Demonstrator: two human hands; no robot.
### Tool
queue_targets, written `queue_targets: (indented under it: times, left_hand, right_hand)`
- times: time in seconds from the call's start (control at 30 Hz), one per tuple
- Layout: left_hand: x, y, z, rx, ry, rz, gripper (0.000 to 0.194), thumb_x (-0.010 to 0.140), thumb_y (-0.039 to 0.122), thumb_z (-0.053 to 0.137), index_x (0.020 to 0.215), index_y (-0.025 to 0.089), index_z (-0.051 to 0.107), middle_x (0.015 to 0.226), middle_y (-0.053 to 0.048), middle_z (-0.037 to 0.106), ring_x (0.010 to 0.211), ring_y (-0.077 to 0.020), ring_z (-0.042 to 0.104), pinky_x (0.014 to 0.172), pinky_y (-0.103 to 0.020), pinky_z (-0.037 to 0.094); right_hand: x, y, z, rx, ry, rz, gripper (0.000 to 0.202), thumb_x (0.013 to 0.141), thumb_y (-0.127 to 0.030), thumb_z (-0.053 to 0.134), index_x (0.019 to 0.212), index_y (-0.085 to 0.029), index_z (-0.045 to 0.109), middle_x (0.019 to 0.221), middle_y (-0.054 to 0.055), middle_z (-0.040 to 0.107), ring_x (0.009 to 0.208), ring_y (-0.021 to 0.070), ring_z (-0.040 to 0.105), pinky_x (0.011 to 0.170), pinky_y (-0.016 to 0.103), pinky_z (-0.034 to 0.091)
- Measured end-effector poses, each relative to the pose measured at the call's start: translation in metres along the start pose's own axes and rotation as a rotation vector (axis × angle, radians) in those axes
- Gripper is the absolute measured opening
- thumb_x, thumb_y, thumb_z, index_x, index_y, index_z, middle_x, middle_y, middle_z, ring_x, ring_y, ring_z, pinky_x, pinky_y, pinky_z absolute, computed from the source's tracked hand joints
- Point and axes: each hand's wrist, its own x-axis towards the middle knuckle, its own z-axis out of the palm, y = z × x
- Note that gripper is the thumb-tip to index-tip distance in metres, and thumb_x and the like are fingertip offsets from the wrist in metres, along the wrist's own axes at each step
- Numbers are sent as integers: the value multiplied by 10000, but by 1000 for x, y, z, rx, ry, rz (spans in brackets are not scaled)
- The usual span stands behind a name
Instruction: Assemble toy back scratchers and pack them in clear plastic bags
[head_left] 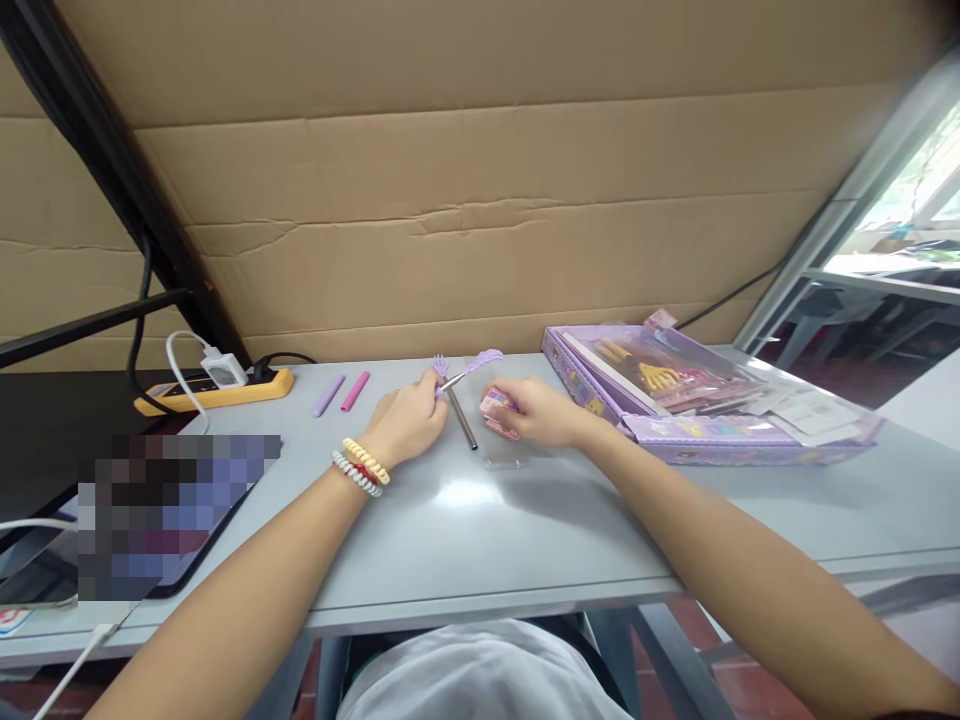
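My left hand (409, 420) has its fingers closed around the near end of a thin metal rod with a purple tip (486, 358), like a small telescopic back scratcher. Under it crosses a second metal rod (461, 418), topped by a purple hand-shaped end (440, 366). My right hand (529, 405) is closed on a small pink printed packet (498, 412), just above the desk. Clear plastic (502, 463) lies below the packet. Left of my left hand lie a purple stick (328, 395) and a pink stick (355, 391).
A purple box (742, 452) at the right holds wrapped pieces, including a yellow hand-shaped one (658, 378). A yellow power strip (259, 388) with a white charger (223, 367) and a tablet (202, 530) are at the left. Cardboard (465, 270) stands behind the desk (480, 560).
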Motion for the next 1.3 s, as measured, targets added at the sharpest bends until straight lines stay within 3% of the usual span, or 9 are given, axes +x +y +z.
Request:
queue_targets:
  times: [0.2, 0.37, 0.53, 0.73, 0.93, 1.17, 1.3]
  left_hand:
    - [2, -5, 8, -51, 154, 100, 264, 903, 276, 368, 1088, 210, 545, 954, -57, 680, 808, -224, 637, 661, -315, 442]
    - [3, -7, 12, -92, 236, 176, 241, 881, 270, 446, 1065, 214, 591, 987, -53, 672, 862, -206, 623, 745, -316, 463]
    - [2, -5, 10, -46, 261, 200, 241, 875, 264, 469, 1061, 180, 597, 935, -72, 681, 900, -229, 595, 818, -353, 437]
    - [2, -5, 8, -176, 351, 145, 220, 885, 258, 447, 1069, 179, 536, 976, -70, 659, 903, -199, 592, 816, -316, 444]
    - [3, -1, 6, -551, 426, 17, 156, 872, 280, 465, 999, 189, 470, 914, -43, 677, 797, -158, 637, 737, -286, 476]
    - [7, -2, 11, -899, 405, -82, 237, 840, 330, 502, 1020, 182, 456, 816, -44, 676, 768, -167, 647, 730, -315, 506]
    - [9, 0, 10, -977, 370, -152, 219, 830, 314, 501, 996, 178, 455, 766, -28, 663, 669, -139, 614, 684, -298, 505]
  right_hand:
    - [2, 9, 12, -192, 63, -42, 139, 889, -313, 418, 875, -201, 500, 527, -45, 449, 485, 114, 378, 533, 233, 304]
    - [2, 9, 16, -216, 52, -72, 173, 828, -201, 460, 999, -195, 489, 530, -60, 411, 478, 115, 355, 511, 222, 265]
    - [3, 10, 18, -206, 37, -87, 95, 869, -257, 445, 870, -192, 513, 577, -33, 460, 514, 109, 389, 543, 219, 286]
    - [3, 8, 18, -209, 20, -84, 219, 901, -349, 421, 742, -199, 443, 574, -33, 445, 523, 103, 377, 556, 219, 286]
    - [1, 0, 13, -225, -34, 61, 246, 894, -408, 403, 768, -197, 424, 616, -14, 503, 513, 103, 396, 524, 227, 266]
    - [1, -4, 11, -222, -101, 98, 423, 769, -610, 529, 817, -195, 462, 727, 25, 591, 583, 131, 482, 527, 228, 297]
    - [3, -3, 12, -295, -71, 155, 454, 780, -652, 477, 797, -198, 492, 702, 37, 590, 567, 139, 477, 522, 239, 291]
